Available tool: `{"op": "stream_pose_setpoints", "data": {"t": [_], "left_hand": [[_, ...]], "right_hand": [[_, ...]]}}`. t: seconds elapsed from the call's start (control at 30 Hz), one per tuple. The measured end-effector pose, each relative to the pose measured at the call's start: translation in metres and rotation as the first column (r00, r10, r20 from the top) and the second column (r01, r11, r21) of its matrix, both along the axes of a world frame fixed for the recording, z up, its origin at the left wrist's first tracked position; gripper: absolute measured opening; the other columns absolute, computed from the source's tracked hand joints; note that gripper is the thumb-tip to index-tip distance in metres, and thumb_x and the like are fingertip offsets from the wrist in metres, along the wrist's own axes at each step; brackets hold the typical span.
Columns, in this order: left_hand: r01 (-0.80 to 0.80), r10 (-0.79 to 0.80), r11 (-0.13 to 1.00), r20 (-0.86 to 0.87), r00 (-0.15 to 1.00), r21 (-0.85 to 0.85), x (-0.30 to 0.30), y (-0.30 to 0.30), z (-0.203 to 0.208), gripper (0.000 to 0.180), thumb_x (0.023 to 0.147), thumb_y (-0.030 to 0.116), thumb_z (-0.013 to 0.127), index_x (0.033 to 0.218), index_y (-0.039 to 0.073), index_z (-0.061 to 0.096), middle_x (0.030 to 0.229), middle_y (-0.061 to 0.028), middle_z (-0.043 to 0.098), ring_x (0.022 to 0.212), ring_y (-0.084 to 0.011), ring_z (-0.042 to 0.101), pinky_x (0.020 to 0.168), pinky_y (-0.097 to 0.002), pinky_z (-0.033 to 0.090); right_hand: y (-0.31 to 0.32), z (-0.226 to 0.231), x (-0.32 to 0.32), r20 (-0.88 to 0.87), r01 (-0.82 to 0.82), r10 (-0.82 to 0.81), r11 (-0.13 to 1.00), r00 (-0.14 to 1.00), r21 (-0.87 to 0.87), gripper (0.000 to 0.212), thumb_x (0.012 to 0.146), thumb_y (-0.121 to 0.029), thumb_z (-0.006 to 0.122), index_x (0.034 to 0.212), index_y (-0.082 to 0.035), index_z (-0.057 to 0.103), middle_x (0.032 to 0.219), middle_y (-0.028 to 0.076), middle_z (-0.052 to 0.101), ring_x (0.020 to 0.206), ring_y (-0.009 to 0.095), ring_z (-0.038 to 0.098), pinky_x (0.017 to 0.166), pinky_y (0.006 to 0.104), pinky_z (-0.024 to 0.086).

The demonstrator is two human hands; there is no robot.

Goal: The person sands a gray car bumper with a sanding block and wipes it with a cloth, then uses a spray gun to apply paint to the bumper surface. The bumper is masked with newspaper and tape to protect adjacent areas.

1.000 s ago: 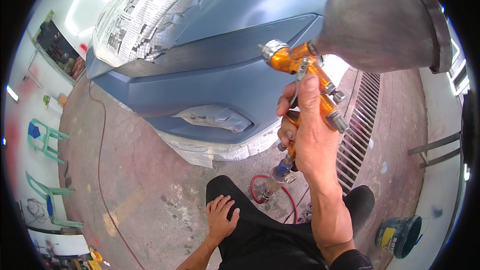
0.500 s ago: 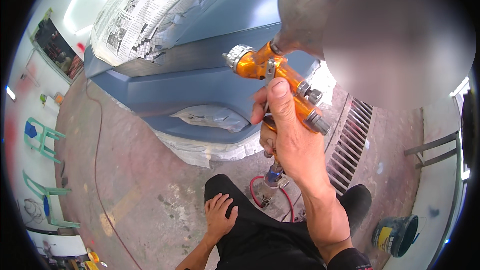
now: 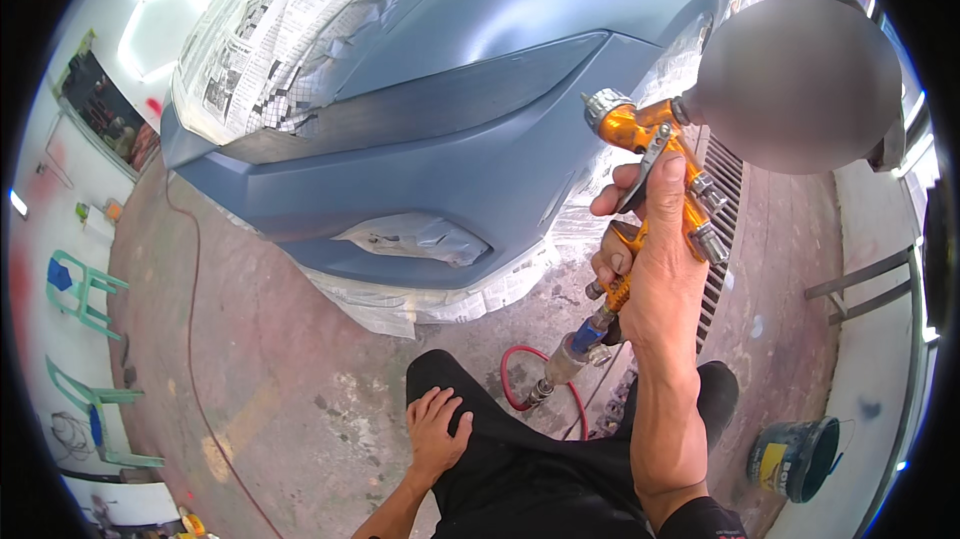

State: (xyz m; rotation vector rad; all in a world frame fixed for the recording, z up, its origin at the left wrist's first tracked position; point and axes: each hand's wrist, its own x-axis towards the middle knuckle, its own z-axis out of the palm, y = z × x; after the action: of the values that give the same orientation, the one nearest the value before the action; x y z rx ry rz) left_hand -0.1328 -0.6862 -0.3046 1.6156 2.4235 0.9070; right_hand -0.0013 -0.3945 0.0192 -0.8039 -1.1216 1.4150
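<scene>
My right hand (image 3: 662, 279) is wrapped round the handle of an orange spray gun (image 3: 628, 126), its fingers by the trigger. The silver nozzle points up and left, toward the blue-grey car bumper (image 3: 400, 184), and is apart from it. A blurred patch hides what sits at the gun's upper right. Below the handle hangs a metal air fitting (image 3: 567, 361) with a blue band, joined to a red hose (image 3: 583, 404). My left hand (image 3: 437, 431) rests with its fingers stretched out on my black-clad thigh.
Newspaper (image 3: 262, 54) masks the car's upper left part, and a wrapped pocket (image 3: 412, 238) sits low on the bumper. Green chairs (image 3: 85, 289) stand at left, near a long hose (image 3: 193, 319) on the floor. A bucket (image 3: 795, 459) and floor grate (image 3: 722, 229) are at right.
My right hand has moved the spray gun to the right, away from the bumper. More of the car's upper surface shows now. The left hand stays on the thigh.
</scene>
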Motion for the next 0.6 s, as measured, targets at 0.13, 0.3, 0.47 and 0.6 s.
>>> {"op": "stream_pose_setpoints", "data": {"t": [0.13,0.3,0.47,0.6], "left_hand": [[0.002,-0.002,1.0,-0.024,1.0,-0.005,0.001,0.001,0.001,0.033,0.095,0.028,0.083,0.121,0.007,0.083,0.14,-0.0089,0.076,0.143,-0.0303,0.061,0.122,-0.0524,0.04],[-0.007,0.007,1.0,-0.013,1.0,0.0,0.002,0.003,0.006,0.033,0.095,0.028,0.083,0.121,0.007,0.083,0.14,-0.0087,0.076,0.142,-0.0299,0.061,0.122,-0.0523,0.04],[-0.009,0.009,1.0,-0.014,1.0,0.01,0.003,0.003,0.003,0.033,0.096,0.028,0.083,0.122,0.007,0.083,0.14,-0.0089,0.076,0.143,-0.0299,0.061,0.122,-0.0526,0.04],[-0.006,0.006,1.0,-0.02,1.0,0.012,0.004,0.002,0.001,0.034,0.096,0.028,0.082,0.122,0.007,0.082,0.14,-0.0091,0.075,0.143,-0.0302,0.061,0.122,-0.0531,0.04]], "right_hand": [[-0.005,0.007,-0.008,0.002,-0.055,0.055,0.998,0.998,-0.008,0.062,0.115,-0.06,0.063,0.12,0.002,0.067,0.09,0.009,0.067,0.052,0.003,0.046,0.047,0.0236,0.04],[-0.021,0.009,-0.022,0.038,-0.154,0.154,0.988,0.987,0.011,0.055,0.118,-0.056,0.058,0.122,-0.002,0.066,0.092,0.011,0.068,0.052,0.005,0.045,0.05,0.0243,0.042],[-0.028,-0.002,-0.034,0.12,-0.213,0.206,0.976,0.971,0.046,0.056,0.117,-0.057,0.06,0.116,-0.002,0.066,0.088,0.009,0.066,0.052,0.004,0.045,0.05,0.0249,0.041],[-0.036,-0.001,-0.048,0.093,-0.279,0.273,0.959,0.957,0.058,0.055,0.116,-0.056,0.062,0.111,-0.002,0.067,0.084,0.006,0.064,0.053,0.004,0.047,0.05,0.0255,0.041]]}}
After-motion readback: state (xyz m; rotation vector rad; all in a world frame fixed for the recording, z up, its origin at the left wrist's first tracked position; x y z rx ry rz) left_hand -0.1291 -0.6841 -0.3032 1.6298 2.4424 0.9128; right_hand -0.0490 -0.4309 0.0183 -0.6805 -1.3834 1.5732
